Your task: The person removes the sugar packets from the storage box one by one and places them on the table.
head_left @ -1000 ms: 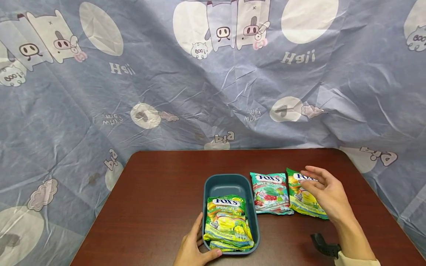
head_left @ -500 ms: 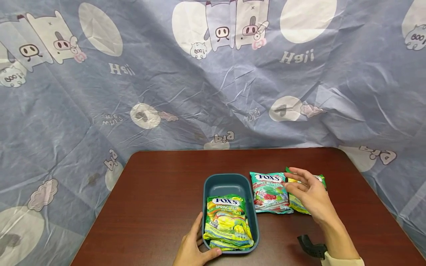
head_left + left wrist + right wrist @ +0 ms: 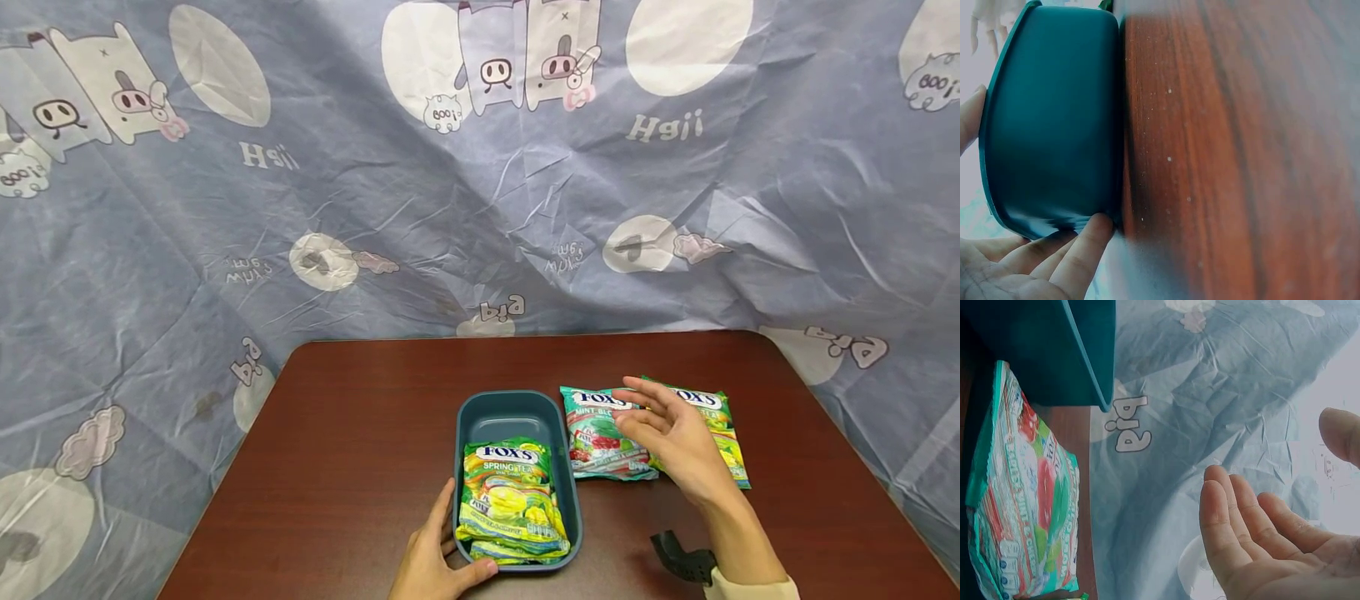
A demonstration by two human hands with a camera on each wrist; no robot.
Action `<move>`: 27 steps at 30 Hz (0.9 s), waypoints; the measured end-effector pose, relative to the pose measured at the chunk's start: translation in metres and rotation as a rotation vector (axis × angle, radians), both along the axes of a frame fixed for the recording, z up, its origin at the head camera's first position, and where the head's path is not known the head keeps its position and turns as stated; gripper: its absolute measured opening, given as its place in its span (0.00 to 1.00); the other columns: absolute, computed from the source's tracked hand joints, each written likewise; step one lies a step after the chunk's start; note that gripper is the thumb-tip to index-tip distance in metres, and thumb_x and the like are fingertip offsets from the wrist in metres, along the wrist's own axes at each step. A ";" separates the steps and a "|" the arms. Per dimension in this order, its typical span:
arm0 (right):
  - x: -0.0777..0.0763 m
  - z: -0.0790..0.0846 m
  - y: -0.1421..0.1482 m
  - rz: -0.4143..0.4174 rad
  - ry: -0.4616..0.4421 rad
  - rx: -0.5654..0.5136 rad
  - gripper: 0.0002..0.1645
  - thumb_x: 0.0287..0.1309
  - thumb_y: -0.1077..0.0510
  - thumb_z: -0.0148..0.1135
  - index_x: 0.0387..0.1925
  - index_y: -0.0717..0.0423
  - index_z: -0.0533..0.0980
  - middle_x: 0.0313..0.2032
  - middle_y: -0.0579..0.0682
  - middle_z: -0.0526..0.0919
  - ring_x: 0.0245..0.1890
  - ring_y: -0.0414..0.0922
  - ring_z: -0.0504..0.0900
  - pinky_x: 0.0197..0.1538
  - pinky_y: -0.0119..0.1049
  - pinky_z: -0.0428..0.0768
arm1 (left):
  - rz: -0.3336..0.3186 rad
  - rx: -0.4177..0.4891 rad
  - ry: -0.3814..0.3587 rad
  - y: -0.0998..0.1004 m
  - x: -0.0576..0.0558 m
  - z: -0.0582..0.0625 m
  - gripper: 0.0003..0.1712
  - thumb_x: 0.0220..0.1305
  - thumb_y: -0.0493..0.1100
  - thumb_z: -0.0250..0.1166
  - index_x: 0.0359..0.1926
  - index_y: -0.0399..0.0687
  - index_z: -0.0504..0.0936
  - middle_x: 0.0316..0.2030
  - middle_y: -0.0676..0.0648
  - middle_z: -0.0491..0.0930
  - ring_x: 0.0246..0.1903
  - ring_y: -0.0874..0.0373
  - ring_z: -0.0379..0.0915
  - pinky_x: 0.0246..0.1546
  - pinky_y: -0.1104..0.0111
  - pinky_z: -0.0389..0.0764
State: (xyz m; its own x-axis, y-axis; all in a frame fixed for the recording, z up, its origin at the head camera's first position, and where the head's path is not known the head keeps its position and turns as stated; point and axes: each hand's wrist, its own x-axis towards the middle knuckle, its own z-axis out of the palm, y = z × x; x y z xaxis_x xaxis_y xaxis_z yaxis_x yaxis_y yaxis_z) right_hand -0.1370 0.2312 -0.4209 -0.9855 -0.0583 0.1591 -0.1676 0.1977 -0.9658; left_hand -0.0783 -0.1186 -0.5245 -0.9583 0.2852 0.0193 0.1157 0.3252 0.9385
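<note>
A dark teal plastic bin (image 3: 510, 417) stands on the table with green-and-yellow FOX'S Spring Tea candy bags (image 3: 512, 502) stacked inside. My left hand (image 3: 435, 552) holds its near left corner, thumb at the front rim and fingers along the side. The left wrist view shows those fingers (image 3: 1079, 256) against the bin's wall (image 3: 1054, 119). Over the turquoise Mint Blossom candy bag (image 3: 603, 450), right of the bin, hovers my right hand (image 3: 675, 437), fingers loosely spread and holding nothing. In the right wrist view this bag (image 3: 1029, 512) lies below the raised hand (image 3: 1254, 544).
Another Spring Tea bag (image 3: 731, 442) lies right of the mint bag, partly behind the right hand. A black curved piece (image 3: 681, 558) sits at the right wrist by a pale sleeve (image 3: 753, 586). Behind the brown table (image 3: 352, 450) hangs a blue-grey patterned cloth (image 3: 420, 200).
My right hand has moved left, from over the right-hand Spring Tea bag to over the mint bag, uncovering more of the former. The left hand and bin have stayed put.
</note>
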 end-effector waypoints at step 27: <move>-0.001 -0.009 -0.041 0.161 -0.132 -0.066 0.41 0.65 0.62 0.68 0.74 0.61 0.60 0.63 0.66 0.73 0.56 0.64 0.79 0.48 0.41 0.85 | 0.015 0.007 -0.041 0.001 -0.001 0.002 0.67 0.52 0.50 0.82 0.80 0.37 0.47 0.63 0.29 0.74 0.57 0.42 0.78 0.49 0.62 0.84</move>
